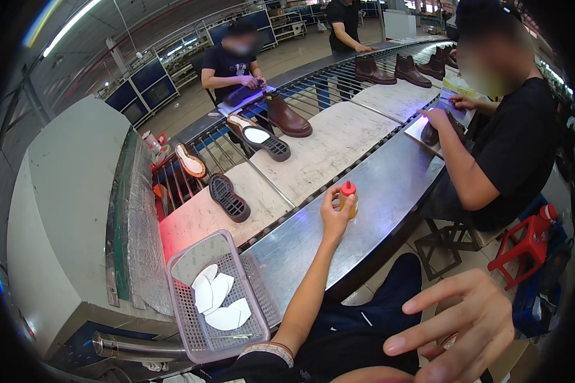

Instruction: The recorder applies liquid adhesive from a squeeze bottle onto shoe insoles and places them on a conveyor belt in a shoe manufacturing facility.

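My left hand (333, 217) reaches out over the metal work surface, its fingers closed round a small squeeze bottle (348, 190) with a red cap and yellowish contents. The bottle is upright at the surface; whether its base touches the metal, I cannot tell. Close to the camera at the lower right, my right hand (463, 325) is raised with its fingers apart and nothing visible in it. Beyond the bottle, on the pale boards of the conveyor, lie a black shoe sole (230, 198) and a brown boot (259, 137) on its side, sole showing.
A grey plastic basket (174, 290) of white cut pieces (217, 290) stands left of my forearm. Brown boots (287, 118) stand along the roller conveyor (329, 89). Co-workers (505, 127) sit at right and across. A large machine housing (64, 204) flanks the left.
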`<state>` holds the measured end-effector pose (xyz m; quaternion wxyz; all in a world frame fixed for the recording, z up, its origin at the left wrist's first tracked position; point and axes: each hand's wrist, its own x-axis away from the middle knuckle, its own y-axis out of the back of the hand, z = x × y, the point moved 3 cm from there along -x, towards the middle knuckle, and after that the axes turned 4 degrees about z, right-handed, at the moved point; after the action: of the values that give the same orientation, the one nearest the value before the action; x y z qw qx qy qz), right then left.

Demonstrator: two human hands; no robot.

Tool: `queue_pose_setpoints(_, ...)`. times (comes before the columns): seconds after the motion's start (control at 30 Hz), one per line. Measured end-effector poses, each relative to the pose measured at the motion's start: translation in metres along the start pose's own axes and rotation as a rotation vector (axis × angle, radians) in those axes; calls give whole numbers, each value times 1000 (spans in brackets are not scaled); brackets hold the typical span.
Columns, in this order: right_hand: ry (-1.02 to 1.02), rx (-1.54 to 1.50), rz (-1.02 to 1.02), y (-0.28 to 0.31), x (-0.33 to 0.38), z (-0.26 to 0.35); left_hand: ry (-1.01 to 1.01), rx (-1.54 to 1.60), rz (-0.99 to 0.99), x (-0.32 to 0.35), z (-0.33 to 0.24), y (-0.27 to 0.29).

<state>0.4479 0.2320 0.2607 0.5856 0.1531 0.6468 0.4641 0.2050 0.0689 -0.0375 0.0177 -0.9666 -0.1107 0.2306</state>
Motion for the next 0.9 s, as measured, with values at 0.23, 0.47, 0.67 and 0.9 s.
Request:
queue_pose_setpoints(0.23,-386,-83,-713,-25,89,-75,31,-91,-39,-1,-3,4)
queue_pose_setpoints(0.47,-1271,170,-448,-131,217,-241,62,122,132,7,4,-6)
queue_pose_setpoints(0.67,-1468,58,-528,-143,242,-265,-129,-290,-224,-29,12,28)
queue_pose_setpoints(0.9,-1389,527,-442,-143,237,-266,174,-1546,-587,-98,40,175)
